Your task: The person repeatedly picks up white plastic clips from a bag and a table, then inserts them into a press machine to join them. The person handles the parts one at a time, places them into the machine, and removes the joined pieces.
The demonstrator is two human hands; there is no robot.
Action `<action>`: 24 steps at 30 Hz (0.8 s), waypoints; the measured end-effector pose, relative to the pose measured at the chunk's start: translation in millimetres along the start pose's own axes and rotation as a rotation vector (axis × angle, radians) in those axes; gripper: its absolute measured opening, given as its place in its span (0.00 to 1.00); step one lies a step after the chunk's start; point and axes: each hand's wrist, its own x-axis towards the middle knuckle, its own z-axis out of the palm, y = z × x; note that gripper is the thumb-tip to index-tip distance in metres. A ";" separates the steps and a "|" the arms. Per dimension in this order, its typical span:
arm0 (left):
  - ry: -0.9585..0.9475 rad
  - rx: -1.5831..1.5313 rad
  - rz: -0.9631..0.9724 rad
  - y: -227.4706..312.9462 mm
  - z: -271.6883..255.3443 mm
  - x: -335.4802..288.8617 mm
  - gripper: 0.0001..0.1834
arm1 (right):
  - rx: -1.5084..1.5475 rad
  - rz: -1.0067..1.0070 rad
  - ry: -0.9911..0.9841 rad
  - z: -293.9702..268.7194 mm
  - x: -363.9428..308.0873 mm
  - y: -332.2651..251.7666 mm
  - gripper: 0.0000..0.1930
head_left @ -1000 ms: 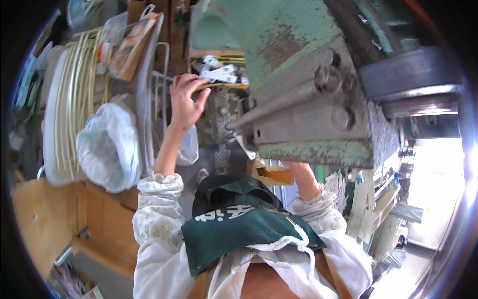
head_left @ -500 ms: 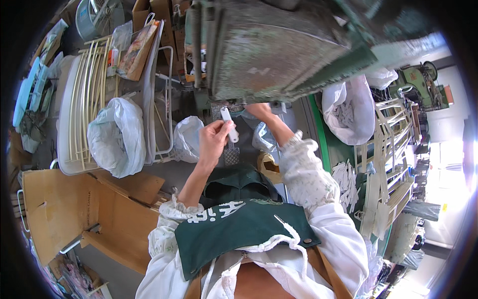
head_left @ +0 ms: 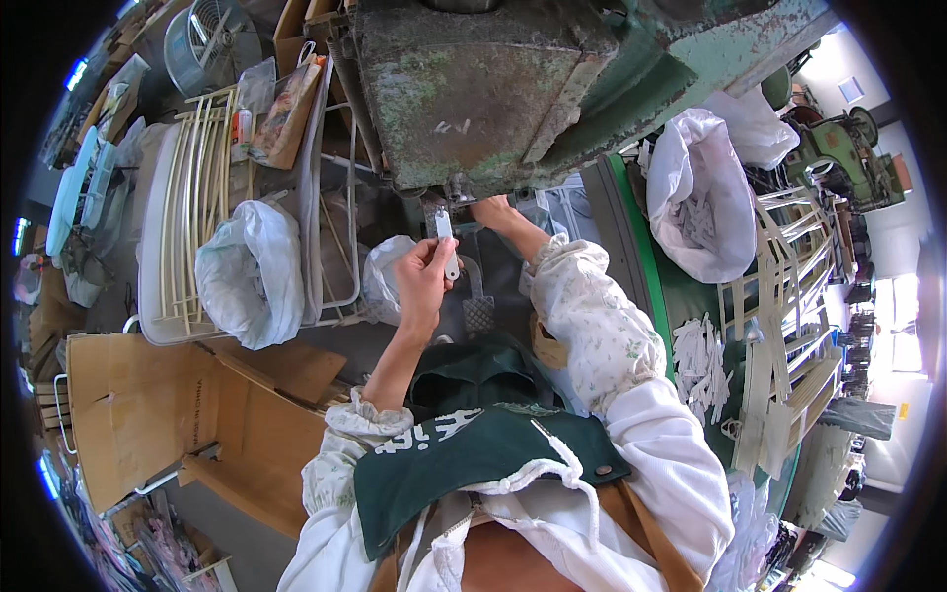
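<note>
Between the thumb and fingers of my left hand is a pale, flat metal strip with rounded ends and a small hole at its near end. It points away from me, its far end close to the metal working part under the worn green machine. My right hand reaches in beside that part, just right of the strip. The machine's lower edge is close to its fingertips, and I cannot make out whether they hold anything.
A checkered metal pedal lies below my hands. White bags stand on the left, with an open cardboard box nearer me. At the right, a green-edged table bears a bag of pale pieces and a loose pile of strips.
The view has shifted, so the machine and benches sit differently in it. The strip in my left hand has turned a little straighter. My right hand has moved slightly left, closer to the strip.
</note>
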 end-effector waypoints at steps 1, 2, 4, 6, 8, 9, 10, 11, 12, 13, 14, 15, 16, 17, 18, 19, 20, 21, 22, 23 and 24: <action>-0.021 -0.044 -0.033 -3.6 -4.9 1.0 0.13 | -0.020 0.006 0.003 3.5 1.0 6.9 0.18; -0.028 -0.086 -0.063 -5.1 -11.9 1.1 0.14 | -0.034 0.010 0.012 7.5 2.2 19.3 0.18; 0.010 0.066 0.076 -1.0 -22.9 -3.0 0.14 | -0.057 0.047 0.012 8.1 -6.0 40.0 0.19; 0.331 0.363 0.445 -13.3 -83.7 15.3 0.11 | -0.100 0.069 -0.057 -4.6 -7.0 19.9 0.22; 0.649 0.411 0.573 -14.0 -167.7 47.4 0.10 | -0.162 0.133 -0.091 -22.3 -18.4 14.7 0.23; 0.858 0.635 0.599 -22.1 -249.8 65.2 0.11 | -0.179 0.157 -0.093 -22.8 -17.2 8.2 0.23; 1.086 0.872 0.609 -39.7 -317.0 71.7 0.11 | -0.156 0.138 -0.107 -16.9 -15.0 -2.0 0.22; 0.968 1.117 0.516 -70.0 -334.3 70.1 0.11 | -0.134 0.125 -0.125 -9.5 -15.2 -8.3 0.21; 0.822 1.349 0.408 -97.8 -347.3 65.8 0.11 | -0.086 0.095 -0.152 -2.9 -24.3 -11.8 0.20; 0.628 1.543 0.332 -106.9 -340.0 82.9 0.11 | -0.164 0.006 -0.107 -0.2 -26.5 22.8 0.19; 0.533 1.381 0.357 -107.4 -326.9 99.3 0.11 | -0.246 -0.081 -0.063 4.5 -30.3 58.4 0.18; 0.467 1.245 0.333 -116.0 -329.7 88.1 0.10 | -0.213 -0.034 -0.096 7.8 -38.7 50.6 0.18; 0.389 1.097 0.321 -121.4 -330.9 86.7 0.10 | -0.196 -0.004 -0.116 1.6 -44.4 42.4 0.17; 0.472 1.025 0.295 -113.3 -338.8 92.2 0.12 | -0.185 0.055 -0.127 -11.7 -53.9 35.5 0.17; 0.527 0.940 0.276 -94.0 -345.3 105.3 0.14 | -0.198 0.116 -0.127 -29.6 -66.2 36.0 0.16; 0.603 0.863 0.254 -80.4 -360.2 115.4 0.16 | -0.199 0.145 -0.123 -40.2 -71.8 32.0 0.16; 0.625 1.038 0.364 -87.0 -388.0 122.4 0.19 | -0.178 0.146 -0.126 -41.3 -69.1 21.0 0.16; 0.663 1.227 0.465 -101.9 -425.7 123.5 0.21 | -0.146 0.125 -0.133 -35.9 -60.8 8.1 0.15; 0.628 1.319 0.561 -104.0 -438.9 137.6 0.23 | -0.135 0.132 -0.133 -37.9 -61.1 4.7 0.15; 0.607 1.419 0.654 -102.7 -456.0 145.2 0.24 | -0.113 0.132 -0.132 -36.7 -57.4 -1.0 0.14; 0.531 1.461 0.697 -99.5 -456.4 160.4 0.24 | -0.107 0.152 -0.120 -41.6 -58.4 -2.3 0.14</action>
